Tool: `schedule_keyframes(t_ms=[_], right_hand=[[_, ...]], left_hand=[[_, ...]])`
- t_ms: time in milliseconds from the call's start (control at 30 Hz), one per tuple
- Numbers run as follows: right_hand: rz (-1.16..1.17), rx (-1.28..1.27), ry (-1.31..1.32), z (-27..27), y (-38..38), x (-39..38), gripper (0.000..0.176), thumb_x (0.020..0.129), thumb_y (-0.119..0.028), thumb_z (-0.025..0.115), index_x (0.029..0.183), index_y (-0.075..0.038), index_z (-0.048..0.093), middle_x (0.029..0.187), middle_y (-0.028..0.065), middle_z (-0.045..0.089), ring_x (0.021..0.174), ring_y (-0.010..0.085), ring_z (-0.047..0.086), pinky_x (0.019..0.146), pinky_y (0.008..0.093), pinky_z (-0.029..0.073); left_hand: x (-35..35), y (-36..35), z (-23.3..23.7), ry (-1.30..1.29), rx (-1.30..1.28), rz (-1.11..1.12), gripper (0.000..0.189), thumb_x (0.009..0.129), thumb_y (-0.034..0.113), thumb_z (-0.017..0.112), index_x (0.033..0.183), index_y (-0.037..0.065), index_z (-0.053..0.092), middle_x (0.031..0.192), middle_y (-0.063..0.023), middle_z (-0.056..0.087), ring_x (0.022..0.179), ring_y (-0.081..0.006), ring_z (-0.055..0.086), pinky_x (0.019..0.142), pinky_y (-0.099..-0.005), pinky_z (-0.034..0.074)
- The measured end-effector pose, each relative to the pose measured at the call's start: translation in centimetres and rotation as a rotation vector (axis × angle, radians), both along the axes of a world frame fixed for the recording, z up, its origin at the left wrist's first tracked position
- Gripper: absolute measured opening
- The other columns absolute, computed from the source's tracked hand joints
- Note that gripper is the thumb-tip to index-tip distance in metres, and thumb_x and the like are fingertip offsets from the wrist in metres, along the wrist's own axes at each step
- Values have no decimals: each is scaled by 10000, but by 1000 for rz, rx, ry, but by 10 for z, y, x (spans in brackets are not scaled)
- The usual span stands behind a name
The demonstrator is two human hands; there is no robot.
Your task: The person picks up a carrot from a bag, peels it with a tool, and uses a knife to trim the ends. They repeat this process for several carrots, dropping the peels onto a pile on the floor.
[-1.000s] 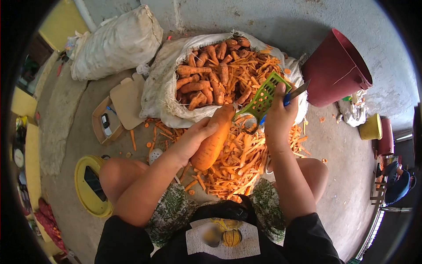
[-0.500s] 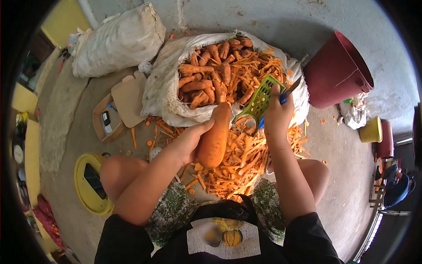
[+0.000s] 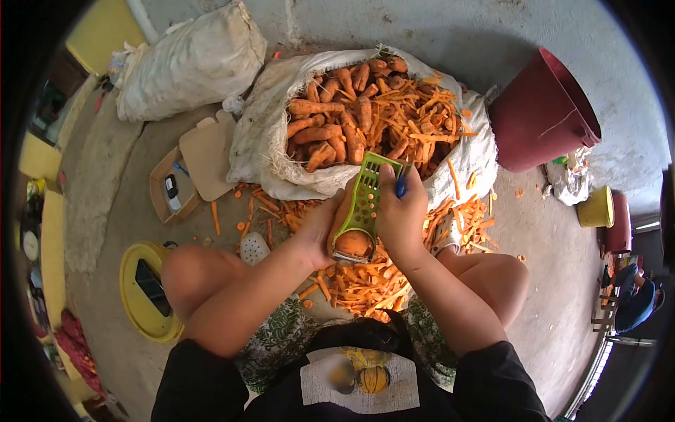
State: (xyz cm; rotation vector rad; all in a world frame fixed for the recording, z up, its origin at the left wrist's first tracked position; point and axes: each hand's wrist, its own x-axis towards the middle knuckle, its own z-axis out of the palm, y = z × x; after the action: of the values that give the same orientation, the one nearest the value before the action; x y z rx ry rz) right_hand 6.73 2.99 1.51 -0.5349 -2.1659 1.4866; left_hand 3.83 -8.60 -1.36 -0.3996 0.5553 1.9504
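My left hand point(image 3: 316, 231) is wrapped round a large carrot point(image 3: 353, 244), held over a pile of carrot peelings point(image 3: 365, 288). A green peeler point(image 3: 367, 193) with a holed body lies against that carrot, its wide blade end near the carrot's lower end. My right hand point(image 3: 403, 214) grips the peeler. A blue handle point(image 3: 401, 184) also shows between its fingers; the knife blade seen earlier is mostly hidden. Just beyond both hands, an open white sack point(image 3: 256, 144) holds whole carrots point(image 3: 323, 133) with strips of peel on top.
A cracked dark red bucket point(image 3: 538, 116) stands right of the sack. To the left are a full sack point(image 3: 190, 63), an open cardboard box point(image 3: 165, 204) and a yellow lid point(image 3: 133, 309) with a phone on it. A person point(image 3: 636, 302) sits at the far right.
My right hand has come left and down, bringing the peeler from beside the carrot onto it. My left hand has shifted slightly, and the carrot is now partly covered.
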Motion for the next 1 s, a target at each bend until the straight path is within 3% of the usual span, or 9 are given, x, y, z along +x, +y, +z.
schedule_keyframes(t_ms=[67,133,233,300,433,600,700,767,1000], right_hand=[[-18,41,-33,0,1,1,207,888,-190,498,816,3,520,592,16,474,535,65,398,480,232,347],[-40,90,-121,-1,5,-2,235,875,-209,505,795,12,489,522,104,449,449,182,385,456,331,347],[-91,98,-107,-30,23,-14,264,877,-227,497,764,10,477,523,116,467,434,202,391,447,344,344],[-257,185,-114,-38,59,-30,295,879,-244,491,725,6,457,524,113,475,434,191,401,437,354,334],[-442,46,-51,-52,117,-44,293,896,-237,466,717,-6,441,528,67,441,431,148,380,423,324,317],[-189,-333,83,-6,68,-29,268,902,-233,463,738,-21,446,577,7,451,482,81,380,436,241,321],[0,-119,19,7,28,-11,250,886,-236,493,760,-21,472,576,34,459,517,88,390,465,265,333],[58,-27,12,7,12,-3,241,878,-223,500,766,-12,467,554,98,457,489,154,414,467,307,344],[0,215,-37,-12,17,0,188,855,-180,515,797,-2,496,538,184,462,457,322,452,455,378,367]], left_hand=[[-1,2,-2,-4,2,-16,361,938,327,289,1131,71,454,978,-76,581,839,-192,602,726,-329,510],[-3,2,-4,-4,3,-29,377,935,350,294,1131,69,452,973,-77,581,828,-200,605,728,-341,511],[-4,-4,-4,179,-197,-167,433,919,409,304,1114,51,449,935,-113,582,773,-227,613,682,-372,517],[6,-10,0,206,-63,-408,471,907,443,312,1091,30,445,884,-151,576,709,-252,611,621,-394,515],[13,-11,12,189,-81,-364,483,887,457,362,1087,25,444,838,-156,561,696,-265,599,621,-402,511],[-1,-7,3,130,-183,-141,434,882,418,405,1099,45,449,890,-127,556,778,-240,593,657,-398,515],[-3,4,-2,145,-237,-64,383,899,375,390,1116,65,448,944,-83,561,825,-216,592,695,-377,517],[-4,9,0,140,-13,-19,367,916,327,359,1164,66,429,990,-69,553,846,-172,583,743,-335,502],[0,16,-2,139,-175,-148,393,924,380,315,1084,55,467,922,-96,591,792,-207,615,665,-341,527]])
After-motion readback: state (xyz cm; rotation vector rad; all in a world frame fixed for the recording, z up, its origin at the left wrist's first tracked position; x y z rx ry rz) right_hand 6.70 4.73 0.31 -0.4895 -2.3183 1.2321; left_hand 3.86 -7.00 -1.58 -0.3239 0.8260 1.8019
